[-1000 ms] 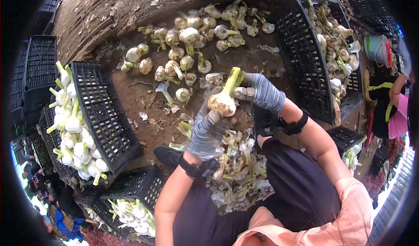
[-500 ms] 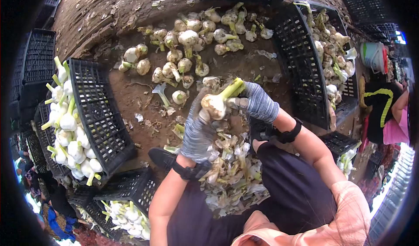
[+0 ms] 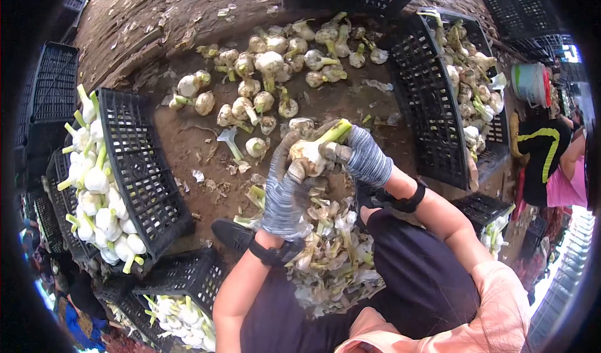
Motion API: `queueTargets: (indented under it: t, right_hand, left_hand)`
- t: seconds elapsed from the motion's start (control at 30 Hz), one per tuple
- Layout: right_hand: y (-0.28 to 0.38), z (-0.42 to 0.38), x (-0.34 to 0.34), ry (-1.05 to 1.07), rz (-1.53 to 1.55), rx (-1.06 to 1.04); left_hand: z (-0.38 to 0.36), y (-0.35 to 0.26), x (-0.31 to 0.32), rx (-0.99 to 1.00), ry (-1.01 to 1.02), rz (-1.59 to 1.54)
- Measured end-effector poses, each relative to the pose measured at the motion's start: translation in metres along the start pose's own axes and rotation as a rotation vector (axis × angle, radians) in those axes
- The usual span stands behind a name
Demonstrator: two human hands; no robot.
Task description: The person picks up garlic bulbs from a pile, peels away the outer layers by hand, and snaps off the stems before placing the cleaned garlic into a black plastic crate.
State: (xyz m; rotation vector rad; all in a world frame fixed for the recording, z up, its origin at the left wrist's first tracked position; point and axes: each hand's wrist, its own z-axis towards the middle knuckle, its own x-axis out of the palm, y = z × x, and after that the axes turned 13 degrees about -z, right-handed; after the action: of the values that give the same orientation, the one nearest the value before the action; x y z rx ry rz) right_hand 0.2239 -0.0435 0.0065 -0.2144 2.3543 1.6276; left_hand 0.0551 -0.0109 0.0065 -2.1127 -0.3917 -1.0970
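A garlic bulb (image 3: 307, 154) with brownish outer skin and a cut green stem is held between both hands, its stem pointing up and to the right. My left hand (image 3: 285, 193), in a grey striped glove, wraps the bulb from the left with its fingers and thumb. From the right, my right hand (image 3: 368, 156), gloved alike, has its fingers closed at the base of the stem. Below them, between my legs, lies a pile of peeled garlic skins (image 3: 338, 246). Beyond the hands, several unpeeled garlic bulbs (image 3: 269, 62) are scattered on the dirt ground.
At left, a tilted black crate (image 3: 141, 171) holds clean white garlic (image 3: 97, 181). At right stands another crate (image 3: 426, 96) with soiled garlic (image 3: 472, 96). A pale bucket (image 3: 529, 84) and another person (image 3: 551, 159) are farther right. A lower-left crate (image 3: 188, 271) also holds white garlic.
The garlic bulb has tilted slightly and its stem has come a little lower. Both hands stay on it, with small shifts of the fingers. The view has moved slightly.
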Motion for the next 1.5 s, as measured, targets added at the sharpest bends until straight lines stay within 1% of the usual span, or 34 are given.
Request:
queueTargets:
  t: [0.13,0.23,0.27,0.33,0.37,0.4,0.43,0.47,0.5,0.53,0.57,0.6,0.63,0.67,0.7,0.73,0.77,0.8,0.83,0.9,0.93,0.97,1.0,1.03,1.07,1.1,1.13,1.17,1.23,1.27,1.33,1.37,1.4,1.5]
  right_hand:
    - [0.002,-0.002,-0.013,0.120,-0.016,-0.020]
    - [-0.001,-0.006,-0.015,0.167,0.074,0.031]
    - [-0.006,-0.006,-0.015,0.184,0.085,0.036]
    - [-0.023,-0.002,-0.012,0.191,0.144,0.104]
    - [-0.036,0.003,-0.011,0.063,-0.284,-0.341]
    - [-0.047,0.005,-0.010,-0.073,-0.712,-0.782]
    - [-0.043,0.003,0.001,0.067,-0.050,-0.398]
    - [-0.042,0.003,0.003,0.074,-0.043,-0.396]
    - [-0.039,0.005,0.005,-0.020,-0.102,-0.560]
    - [-0.035,0.006,0.006,-0.117,-0.160,-0.724]
    - [-0.008,-0.002,-0.004,0.196,0.281,0.054]
    - [-0.007,-0.003,-0.002,0.209,0.286,0.054]
    - [-0.006,-0.003,0.001,0.153,0.186,0.086]
    - [-0.005,-0.005,0.003,0.093,0.088,0.120]
    - [-0.002,-0.007,0.005,0.116,-0.022,0.113]
    - [-0.004,-0.009,0.009,0.127,-0.016,0.111]
    - [-0.008,-0.012,0.014,0.091,-0.200,-0.084]
    - [-0.010,-0.014,0.018,0.050,-0.381,-0.282]
    - [-0.006,-0.016,0.018,0.109,-0.399,-0.348]
    - [-0.006,-0.018,0.018,0.113,-0.339,-0.344]
    - [-0.005,-0.018,0.017,0.106,-0.288,-0.335]
    - [-0.003,-0.021,0.017,0.038,-0.248,-0.261]
    - [-0.003,-0.022,0.018,0.035,-0.257,-0.263]
    - [-0.004,-0.020,0.020,-0.018,-0.191,-0.212]
    - [-0.002,-0.018,0.019,-0.072,-0.124,-0.159]
    - [0.003,-0.017,0.009,0.041,-0.350,-0.257]
    - [0.005,-0.017,0.008,0.037,-0.353,-0.255]
    - [0.006,-0.017,0.009,0.037,-0.294,-0.272]
    - [0.007,-0.019,0.013,0.028,-0.217,-0.293]
    - [0.003,-0.019,0.014,0.029,-0.218,-0.289]
    - [-0.009,-0.019,0.014,-0.016,-0.158,-0.204]
    - [-0.012,-0.019,0.012,-0.041,-0.143,-0.128]
    - [-0.014,-0.018,0.010,-0.041,-0.145,-0.126]
    - [-0.030,-0.010,0.003,0.101,0.214,0.084]
  left_hand:
    - [-0.003,-0.002,0.001,-0.163,-0.019,-0.131]
    - [-0.005,-0.010,0.004,-0.374,-0.134,-0.311]
    - [-0.004,-0.008,0.002,-0.378,-0.129,-0.307]
    - [-0.004,-0.001,-0.005,-0.220,-0.061,-0.080]
    - [-0.006,-0.007,0.000,-0.165,-0.032,0.069]
    - [-0.006,-0.005,0.004,-0.166,-0.034,0.068]
    - [-0.003,-0.001,0.009,0.120,0.053,0.381]
    - [-0.002,0.000,0.010,0.407,0.137,0.696]
    - [0.005,-0.001,-0.013,0.440,0.177,0.935]
    - [0.005,-0.005,-0.012,0.382,0.140,0.881]
    - [0.003,-0.010,-0.006,0.331,0.116,0.801]
    - [0.001,-0.013,-0.001,0.286,0.092,0.719]
    - [0.006,-0.009,-0.006,0.256,0.030,0.497]
    - [0.004,-0.011,-0.011,0.096,-0.041,0.421]
    - [0.005,-0.011,-0.015,-0.016,-0.130,0.290]
    - [0.007,-0.011,-0.018,-0.125,-0.220,0.157]
    - [0.009,-0.013,-0.019,-0.118,-0.243,0.138]
    - [0.012,-0.013,-0.023,-0.199,-0.278,0.091]
    - [0.017,-0.013,-0.020,-0.254,-0.359,0.110]
    - [0.020,-0.015,-0.023,-0.407,-0.470,0.111]
    - [0.020,-0.015,-0.032,-0.406,-0.471,0.111]
    - [0.020,-0.013,-0.042,-0.139,-0.387,0.596]
    - [0.021,-0.008,-0.049,0.151,-0.277,1.062]
    - [0.017,-0.009,-0.025,0.500,-0.260,0.903]
    - [0.006,-0.015,-0.021,0.541,-0.249,0.916]
    - [0.000,-0.013,-0.012,0.603,-0.162,0.941]
    - [-0.003,-0.012,-0.002,0.663,-0.074,0.969]
    - [-0.003,-0.012,0.007,0.660,-0.069,0.970]
    - [-0.006,-0.012,0.017,0.599,-0.071,1.292]
    - [-0.005,-0.012,0.014,0.594,-0.071,1.290]
    - [0.002,-0.013,0.000,0.420,0.000,1.087]
    - [0.008,-0.011,-0.003,0.363,-0.060,0.849]
    - [0.005,-0.012,-0.006,0.187,-0.108,0.715]
    - [0.004,-0.018,-0.014,0.257,-0.037,0.796]
